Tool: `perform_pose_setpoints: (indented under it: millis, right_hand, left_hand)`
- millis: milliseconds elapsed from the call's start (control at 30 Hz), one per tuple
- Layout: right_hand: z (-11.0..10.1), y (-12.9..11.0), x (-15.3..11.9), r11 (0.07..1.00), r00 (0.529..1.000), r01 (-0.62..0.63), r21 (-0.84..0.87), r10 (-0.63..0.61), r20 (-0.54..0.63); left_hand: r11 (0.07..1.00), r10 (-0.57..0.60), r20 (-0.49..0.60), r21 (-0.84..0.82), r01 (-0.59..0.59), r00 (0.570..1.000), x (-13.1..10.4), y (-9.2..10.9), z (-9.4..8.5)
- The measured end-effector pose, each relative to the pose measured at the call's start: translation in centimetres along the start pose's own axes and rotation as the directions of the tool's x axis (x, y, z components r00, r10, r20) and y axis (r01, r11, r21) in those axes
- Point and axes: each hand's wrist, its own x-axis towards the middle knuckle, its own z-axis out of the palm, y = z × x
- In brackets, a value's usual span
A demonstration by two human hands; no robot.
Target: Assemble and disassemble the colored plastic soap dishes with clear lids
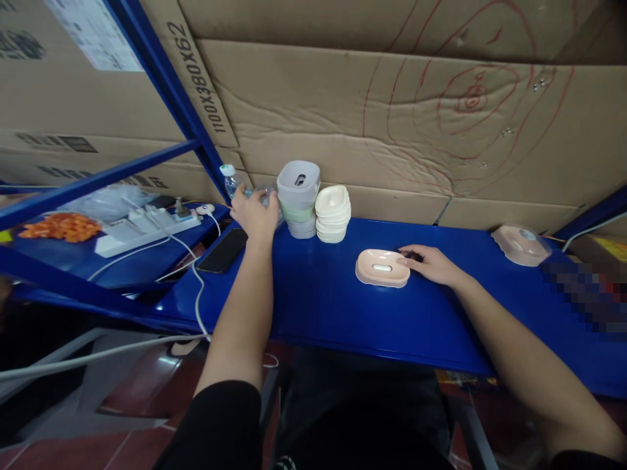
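Observation:
A pink oval soap dish with a slot in its middle lies on the blue tabletop. My right hand has its thumb and fingers on the dish's right end. At the back left, my left hand reaches over some clear plastic pieces, fingers spread; whether it grips one I cannot make out. A clear bottle with a white-green cap stands just behind that hand. To its right rise a stack of grey and green dishes and a lower stack of cream-coloured dishes.
A black phone lies left of my forearm. White cables run from a power strip near orange pieces. Another pink dish sits at the far right. Cardboard walls the back; a blue metal post stands left.

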Motion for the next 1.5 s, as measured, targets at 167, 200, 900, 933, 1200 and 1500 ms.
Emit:
perform_pose_setpoints:
  millis: [167, 200, 900, 933, 1200, 1500]
  right_hand:
    - [0.0, -0.1, 0.0, 1.0, 1.0, -0.004, 0.007, 0.004, 0.005]
    - [0.0, -0.1, 0.0, 1.0, 1.0, -0.005, 0.007, 0.005, 0.004]
    - [0.0, -0.4, 0.1, 1.0, 1.0, 0.01, 0.002, -0.01, 0.011]
    - [0.0, -0.3, 0.1, 1.0, 1.0, 0.016, 0.0, -0.016, 0.014]
    - [-2.4, -3.4, -1.4, 0.982, 0.911, 0.187, -0.035, -0.187, -0.369]
    - [1.0, -7.9, -3.2, 0.922, 0.927, 0.343, 0.182, -0.3, -0.226]
  left_hand:
    - [0.995, -0.094, -0.015, -0.045, 0.094, 0.995, 0.5, 0.3, 0.3]
    - [0.994, -0.102, -0.028, -0.052, 0.101, 0.994, 0.6, 0.4, 0.4]
    - [0.844, -0.348, -0.52, -0.536, 0.019, 0.78, 4.6, 1.6, -1.6]
    - [0.821, -0.365, -0.534, -0.571, -0.007, 0.763, 4.6, 1.8, -2.4]
    - [0.508, -0.417, -0.344, -0.856, -0.098, 0.841, -1.5, 5.2, -4.2]
    - [0.513, 0.292, -0.325, -0.741, -0.434, 0.9, -14.1, 9.6, 0.0]
